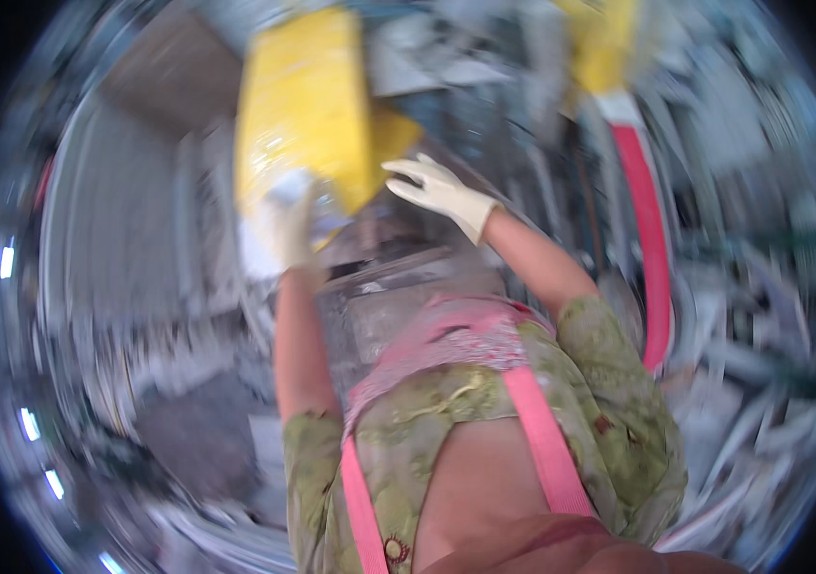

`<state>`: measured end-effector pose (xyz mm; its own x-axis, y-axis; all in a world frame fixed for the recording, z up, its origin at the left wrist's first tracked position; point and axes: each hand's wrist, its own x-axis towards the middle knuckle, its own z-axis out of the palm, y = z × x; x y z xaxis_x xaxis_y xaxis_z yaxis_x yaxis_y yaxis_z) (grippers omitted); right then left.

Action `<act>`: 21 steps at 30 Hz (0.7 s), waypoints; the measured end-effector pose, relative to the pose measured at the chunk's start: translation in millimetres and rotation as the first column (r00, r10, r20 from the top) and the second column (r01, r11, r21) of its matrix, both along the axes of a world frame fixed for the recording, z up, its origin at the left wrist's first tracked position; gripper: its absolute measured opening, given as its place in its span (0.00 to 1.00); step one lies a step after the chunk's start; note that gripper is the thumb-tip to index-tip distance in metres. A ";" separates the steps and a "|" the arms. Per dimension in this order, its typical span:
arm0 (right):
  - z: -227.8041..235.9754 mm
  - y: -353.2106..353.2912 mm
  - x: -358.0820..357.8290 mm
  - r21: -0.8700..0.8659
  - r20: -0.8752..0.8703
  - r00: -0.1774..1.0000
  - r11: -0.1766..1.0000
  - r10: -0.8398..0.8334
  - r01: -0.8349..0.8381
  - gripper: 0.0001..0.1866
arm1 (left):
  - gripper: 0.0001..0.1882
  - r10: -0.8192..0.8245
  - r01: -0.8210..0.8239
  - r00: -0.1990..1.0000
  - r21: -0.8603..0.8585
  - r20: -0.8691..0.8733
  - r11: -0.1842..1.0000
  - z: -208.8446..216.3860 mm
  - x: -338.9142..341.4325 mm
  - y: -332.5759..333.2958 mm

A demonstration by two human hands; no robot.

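Note:
A long yellow package (308,100) with a shiny, plastic-like surface lies ahead of me, left of the middle. My left hand (291,215), in a pale glove, overlaps its near end. Motion smears those fingers, so whether they grip the package is unclear. Beside the package's right edge is my right hand (441,196), in a cream rubber glove. Its fingers are stretched out and apart, with nothing held in them. A smaller yellow piece (394,132) shows between the package and the right fingertips.
Grey stacked panels (121,210) stand at the left, beside a brown board (174,67). On the right a red strip (644,220) curves down below another yellow thing (604,43). Blurred pale pieces (714,421) crowd the lower right.

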<state>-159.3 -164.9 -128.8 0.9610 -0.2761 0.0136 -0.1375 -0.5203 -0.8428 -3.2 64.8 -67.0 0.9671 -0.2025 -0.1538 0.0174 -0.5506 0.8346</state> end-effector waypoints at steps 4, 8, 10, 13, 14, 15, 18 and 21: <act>24.3 -116.9 -104.0 -0.044 0.187 0.832 0.842 -0.522 0.538 0.22 | 0.47 -0.089 0.075 0.976 0.078 0.199 0.994 -21.3 41.6 -6.8; 32.5 -203.0 -182.1 0.154 0.130 0.558 0.573 -0.819 0.805 0.20 | 0.41 -0.062 0.029 0.989 -0.236 -0.138 0.971 -2.7 10.0 1.3; 33.1 -243.3 -199.9 0.125 0.109 0.576 0.586 -0.810 0.800 0.24 | 0.45 0.024 -0.024 1.000 -0.170 -0.001 0.985 13.3 -15.9 0.8; 14.1 -310.4 -204.3 -0.329 0.117 0.620 0.558 -0.776 0.762 0.32 | 0.54 0.090 -0.091 0.996 0.031 0.013 0.995 32.2 -19.9 -6.9; 5.6 -331.9 -198.1 -0.529 -0.025 0.581 0.504 -0.813 0.683 0.40 | 0.57 0.037 -0.053 0.995 0.173 0.096 0.984 33.3 -11.9 -7.9; -10.4 -348.5 -197.1 -0.713 -0.065 0.586 0.449 -0.808 0.539 0.42 | 0.53 -0.032 -0.038 0.989 0.460 0.143 0.887 32.7 -9.7 -10.6; -42.0 -377.1 -184.4 -0.908 -0.095 0.393 0.242 -0.914 0.342 0.49 | 0.50 -0.024 -0.053 0.984 0.415 0.177 0.908 17.2 -0.1 -8.2; -61.8 -382.1 -183.1 -0.942 0.003 0.406 0.134 -0.914 0.308 0.51 | 0.50 0.009 -0.099 0.975 0.400 0.222 0.911 8.4 0.3 -6.3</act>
